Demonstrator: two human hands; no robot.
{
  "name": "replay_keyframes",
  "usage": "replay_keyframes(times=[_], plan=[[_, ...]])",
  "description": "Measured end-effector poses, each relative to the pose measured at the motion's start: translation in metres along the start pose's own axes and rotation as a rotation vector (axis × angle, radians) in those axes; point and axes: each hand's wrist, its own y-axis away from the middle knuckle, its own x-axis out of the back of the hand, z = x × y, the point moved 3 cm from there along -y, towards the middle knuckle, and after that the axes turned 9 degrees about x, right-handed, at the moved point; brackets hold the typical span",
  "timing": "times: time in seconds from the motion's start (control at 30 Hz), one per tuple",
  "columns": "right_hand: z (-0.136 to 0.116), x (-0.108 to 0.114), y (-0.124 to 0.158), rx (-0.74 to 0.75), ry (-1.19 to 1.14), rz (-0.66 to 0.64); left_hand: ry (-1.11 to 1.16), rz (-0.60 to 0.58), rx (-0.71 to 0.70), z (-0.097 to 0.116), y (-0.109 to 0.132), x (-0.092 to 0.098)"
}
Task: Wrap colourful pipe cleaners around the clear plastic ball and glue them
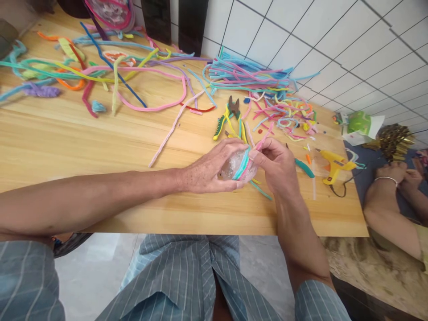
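My left hand (214, 167) is wrapped round a clear, rounded plastic container (230, 167) near the front of the wooden table. Bands of turquoise and pink pipe cleaner circle the container. With thumb and fingertips pressed together, my right hand (276, 162) pinches a pink pipe cleaner (265, 135) at the container's right side; its free end sticks up past the fingers. Just beyond my hands lie pliers (233, 118) with yellow and green handles. The underside of the container is hidden by my left hand.
Bundled blue and pink pipe cleaners (250, 73) lie along the tiled wall (284, 26), with cut scraps (287, 116) in front. Loose coloured ones (150, 69) spread across the left. A yellow glue gun (336, 166) rests at right. Beyond it is another person's arm (384, 200).
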Motion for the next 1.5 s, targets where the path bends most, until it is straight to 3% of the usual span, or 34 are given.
replay_keyframes(times=[0.2,0.47,0.7,0.87,1.0,1.23,1.5], plan=[[-0.005,-0.003,0.005,0.065,0.090,-0.035,0.064,0.045,0.089,0.002,-0.001,0.001],[-0.007,-0.005,0.006,0.030,0.061,-0.043,0.056,0.016,0.073,0.004,-0.001,0.002],[-0.013,-0.006,0.007,0.066,0.110,-0.045,0.174,-0.013,0.349,0.005,-0.004,0.004],[-0.011,-0.006,0.007,0.048,0.075,-0.063,0.223,-0.010,0.426,0.009,-0.005,0.002],[-0.008,-0.006,0.007,0.036,0.027,-0.051,0.193,0.006,0.401,0.011,-0.004,0.002],[-0.004,-0.007,0.009,0.048,0.021,-0.043,0.076,0.042,0.235,0.013,-0.004,0.006],[-0.001,-0.004,0.009,0.062,0.029,-0.018,0.032,0.056,0.177,0.013,-0.003,0.005]])
